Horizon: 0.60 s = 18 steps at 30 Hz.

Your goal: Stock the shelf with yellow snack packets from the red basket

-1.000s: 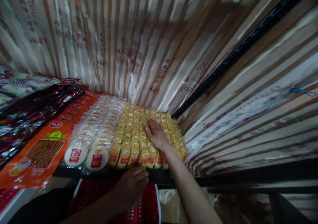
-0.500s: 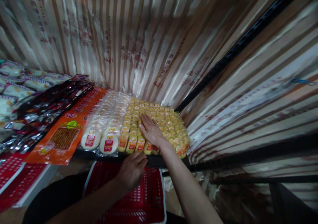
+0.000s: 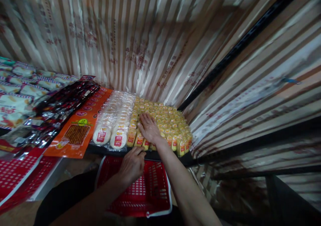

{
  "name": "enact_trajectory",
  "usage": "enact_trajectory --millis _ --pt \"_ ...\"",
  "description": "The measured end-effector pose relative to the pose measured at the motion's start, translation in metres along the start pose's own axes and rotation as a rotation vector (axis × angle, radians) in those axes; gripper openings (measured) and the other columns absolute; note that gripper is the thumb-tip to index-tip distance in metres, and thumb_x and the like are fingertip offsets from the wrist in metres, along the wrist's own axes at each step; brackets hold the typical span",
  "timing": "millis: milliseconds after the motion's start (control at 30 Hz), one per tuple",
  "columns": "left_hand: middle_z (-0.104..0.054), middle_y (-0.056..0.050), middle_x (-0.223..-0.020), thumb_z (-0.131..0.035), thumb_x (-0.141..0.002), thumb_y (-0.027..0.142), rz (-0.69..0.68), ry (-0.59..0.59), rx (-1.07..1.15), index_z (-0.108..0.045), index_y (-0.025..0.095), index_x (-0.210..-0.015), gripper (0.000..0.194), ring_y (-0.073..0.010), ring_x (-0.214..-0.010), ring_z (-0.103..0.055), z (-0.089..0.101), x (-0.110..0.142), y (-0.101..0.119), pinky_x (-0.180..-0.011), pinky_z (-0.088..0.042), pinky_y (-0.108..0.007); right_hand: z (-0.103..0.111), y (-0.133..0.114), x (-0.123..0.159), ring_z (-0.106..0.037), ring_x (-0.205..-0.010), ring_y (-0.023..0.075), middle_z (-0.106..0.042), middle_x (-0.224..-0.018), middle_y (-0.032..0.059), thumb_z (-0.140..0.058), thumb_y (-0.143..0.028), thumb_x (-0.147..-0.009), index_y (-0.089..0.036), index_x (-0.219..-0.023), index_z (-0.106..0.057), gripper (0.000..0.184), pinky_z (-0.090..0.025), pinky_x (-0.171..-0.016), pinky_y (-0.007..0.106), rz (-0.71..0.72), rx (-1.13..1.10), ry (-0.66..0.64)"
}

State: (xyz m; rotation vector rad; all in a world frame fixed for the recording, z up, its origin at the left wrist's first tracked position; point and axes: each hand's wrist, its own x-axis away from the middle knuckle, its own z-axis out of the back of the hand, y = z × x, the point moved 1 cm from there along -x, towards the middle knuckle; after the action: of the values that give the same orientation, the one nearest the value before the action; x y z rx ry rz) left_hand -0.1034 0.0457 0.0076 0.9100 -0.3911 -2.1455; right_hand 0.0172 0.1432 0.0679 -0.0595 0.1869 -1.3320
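Observation:
Rows of small yellow-wrapped snack packs (image 3: 173,122) stand close together on the black shelf (image 3: 160,156). Across the top of their front left part lies my right hand (image 3: 149,128), palm down with its fingers stretched out. My left hand (image 3: 131,164) is at the shelf's front edge, just below the front packs, its fingers curled. What those fingers grip, if anything, is hidden. Beside the yellow packs are two rows of round white rice crackers (image 3: 119,138) in clear wrap. Under my left hand is a red plastic basket (image 3: 152,192) with a white rim.
Further left lie an orange snack bag (image 3: 72,135), dark shiny packets (image 3: 57,109) and white snack bags (image 3: 15,107). Another red basket (image 3: 15,176) stands at lower left. Striped plastic sheeting (image 3: 140,35) hangs behind the shelf, and a black metal post (image 3: 233,55) slants up at right.
The view has shifted, so the goods appear further right. My right hand has moved slightly left over the yellow packs. My left hand stays at the shelf edge.

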Motion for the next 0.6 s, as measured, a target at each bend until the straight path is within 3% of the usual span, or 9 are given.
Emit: enact_trajectory --millis 67,133,200,267,333,400,600 --pt "-0.065 -0.011 -0.105 -0.041 -0.080 0.004 -0.018 0.010 0.015 -0.066 0.011 -0.098 0.031 -0.0204 -0.097 -0.058 0.001 -0.003 -0.001 -0.089 -0.051 -0.036 0.004 0.001 0.014 -0.016 -0.140 0.0200 -0.028 -0.149 0.0086 -0.023 -0.045 -0.094 -0.014 -0.142 -0.032 0.057 -0.015 -0.113 0.042 -0.052 -0.032 0.179" --pt "-0.065 -0.010 -0.099 -0.041 -0.081 0.004 -0.039 -0.005 0.032 -0.066 0.011 -0.097 0.031 -0.0194 -0.093 -0.059 0.002 -0.007 -0.001 -0.086 -0.052 -0.034 0.006 0.006 0.039 -0.031 -0.134 0.0200 -0.044 -0.139 0.0107 -0.023 -0.043 -0.094 -0.015 -0.133 -0.045 0.053 -0.027 -0.109 0.040 -0.149 -0.109 0.418" --pt "-0.065 -0.009 -0.094 -0.041 -0.082 0.005 -0.048 -0.038 0.034 -0.066 0.011 -0.096 0.029 -0.0190 -0.090 -0.060 0.002 -0.012 0.000 -0.083 -0.053 -0.033 0.002 0.018 0.073 -0.052 -0.113 0.0200 -0.061 -0.113 0.0118 -0.025 -0.043 -0.094 -0.017 -0.112 -0.060 0.048 -0.040 -0.097 0.038 -0.295 -0.208 0.639" --pt "-0.065 -0.007 -0.091 -0.040 -0.084 0.006 -0.039 -0.074 0.033 -0.065 0.012 -0.096 0.028 -0.0182 -0.088 -0.060 -0.002 -0.016 0.001 -0.082 -0.053 -0.032 -0.007 0.032 0.108 -0.058 -0.092 0.0203 -0.064 -0.090 0.0108 -0.033 -0.045 -0.092 -0.017 -0.093 -0.065 0.043 -0.047 -0.085 0.036 -0.381 -0.261 0.750" --pt "-0.064 -0.008 -0.096 -0.039 -0.085 0.005 -0.039 -0.102 0.040 -0.063 0.013 -0.101 0.030 -0.0168 -0.090 -0.061 -0.009 -0.019 0.002 -0.083 -0.053 -0.030 -0.021 0.046 0.135 -0.060 -0.083 0.0195 -0.064 -0.084 0.0086 -0.038 -0.045 -0.090 -0.019 -0.087 -0.066 0.038 -0.049 -0.080 0.035 -0.399 -0.290 0.694" --pt "-0.062 -0.008 -0.103 -0.038 -0.084 0.005 -0.062 -0.122 0.052 -0.062 0.013 -0.104 0.032 -0.0156 -0.093 -0.061 -0.019 -0.021 0.002 -0.085 -0.053 -0.028 -0.034 0.058 0.152 -0.060 -0.087 0.0194 -0.065 -0.089 0.0082 -0.040 -0.044 -0.089 -0.020 -0.093 -0.067 0.036 -0.049 -0.083 0.035 -0.389 -0.304 0.586" --pt "-0.060 -0.010 -0.108 -0.036 -0.082 0.003 -0.146 -0.109 0.021 -0.061 0.012 -0.101 0.032 -0.0160 -0.095 -0.061 -0.038 -0.019 0.004 -0.085 -0.054 -0.029 -0.053 0.068 0.157 -0.058 -0.101 0.0190 -0.061 -0.106 0.0116 -0.038 -0.036 -0.091 -0.018 -0.111 -0.064 0.038 -0.048 -0.090 0.034 -0.384 -0.294 0.536"
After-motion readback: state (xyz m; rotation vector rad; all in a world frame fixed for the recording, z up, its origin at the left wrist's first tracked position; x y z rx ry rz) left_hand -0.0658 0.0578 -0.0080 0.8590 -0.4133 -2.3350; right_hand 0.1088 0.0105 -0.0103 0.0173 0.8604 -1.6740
